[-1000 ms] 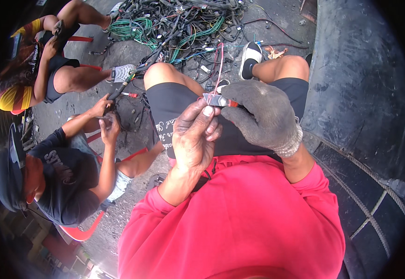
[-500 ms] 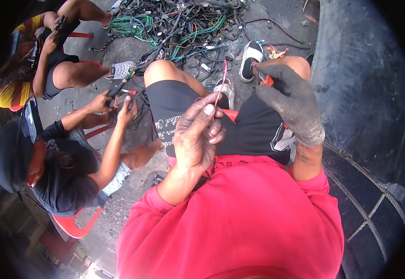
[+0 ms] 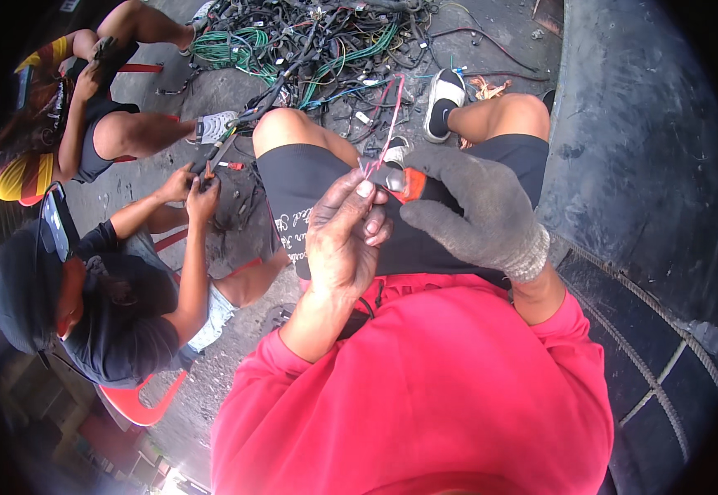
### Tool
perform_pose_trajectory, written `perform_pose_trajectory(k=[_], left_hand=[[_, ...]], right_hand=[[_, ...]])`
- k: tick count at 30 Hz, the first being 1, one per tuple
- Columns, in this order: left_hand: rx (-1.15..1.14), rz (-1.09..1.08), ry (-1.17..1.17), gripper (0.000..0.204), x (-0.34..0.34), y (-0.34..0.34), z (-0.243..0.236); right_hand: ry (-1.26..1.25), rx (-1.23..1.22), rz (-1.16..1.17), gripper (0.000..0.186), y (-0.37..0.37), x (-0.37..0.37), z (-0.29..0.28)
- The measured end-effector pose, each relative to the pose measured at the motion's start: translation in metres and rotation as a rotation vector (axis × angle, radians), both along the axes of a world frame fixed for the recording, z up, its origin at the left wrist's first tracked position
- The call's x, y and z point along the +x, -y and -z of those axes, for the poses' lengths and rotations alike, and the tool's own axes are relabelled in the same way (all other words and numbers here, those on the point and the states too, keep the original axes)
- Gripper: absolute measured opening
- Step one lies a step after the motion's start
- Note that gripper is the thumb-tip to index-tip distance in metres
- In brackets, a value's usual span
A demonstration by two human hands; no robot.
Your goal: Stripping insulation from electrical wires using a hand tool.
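Observation:
My bare left hand (image 3: 347, 235) pinches a thin pink-red wire (image 3: 394, 120) between thumb and fingers above my lap. From the pinch, the wire rises loosely and bends over at the top. My right hand (image 3: 483, 210), in a dirty grey knit glove, is closed on a small orange-handled tool (image 3: 413, 186). Its grey metal end lies against or right beside the wire, close to my left fingertips. The glove and fingers hide part of the tool, so I cannot tell its exact kind.
A tangled heap of dark wire harnesses (image 3: 326, 49) with green coiled wires (image 3: 231, 48) covers the ground ahead. To the left, a co-worker in a dark cap (image 3: 25, 285) works on a cable; another person (image 3: 54, 124) sits beyond. A dark panel with ropes (image 3: 640, 305) stands at my right.
My right hand has come down and left, bringing the orange-handled tool from above my right knee to the wire at my left fingertips. The wire's upper end now bends over.

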State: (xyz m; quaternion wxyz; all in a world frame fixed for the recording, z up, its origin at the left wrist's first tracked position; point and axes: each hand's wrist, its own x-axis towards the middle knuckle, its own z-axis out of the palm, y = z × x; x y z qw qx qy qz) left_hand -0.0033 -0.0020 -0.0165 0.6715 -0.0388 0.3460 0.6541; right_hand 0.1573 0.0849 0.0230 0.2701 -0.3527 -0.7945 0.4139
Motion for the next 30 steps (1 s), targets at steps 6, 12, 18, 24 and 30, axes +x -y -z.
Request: perform_pose_trajectory(k=[6,12,18,24,30], left_hand=[[0.003,0.023,0.016,0.018,0.001,-0.001,-0.004],[0.043,0.026,0.021,0.017,0.002,0.0,-0.005],[0.095,0.002,0.041,0.017,0.004,0.005,0.001],[0.081,0.004,0.04,0.016,0.005,0.003,-0.002],[0.077,0.005,0.041,0.017,0.005,0.003,0.0]], right_hand=[[0.002,0.112,-0.038,0.031,-0.002,-0.005,-0.001],[0.051,0.109,-0.048,0.028,-0.001,-0.006,-0.003],[0.061,0.198,0.002,0.026,-0.001,-0.004,0.003],[0.101,0.135,-0.074,0.027,-0.005,0.0,-0.005],[0.046,0.145,-0.048,0.025,-0.004,0.0,-0.002]])
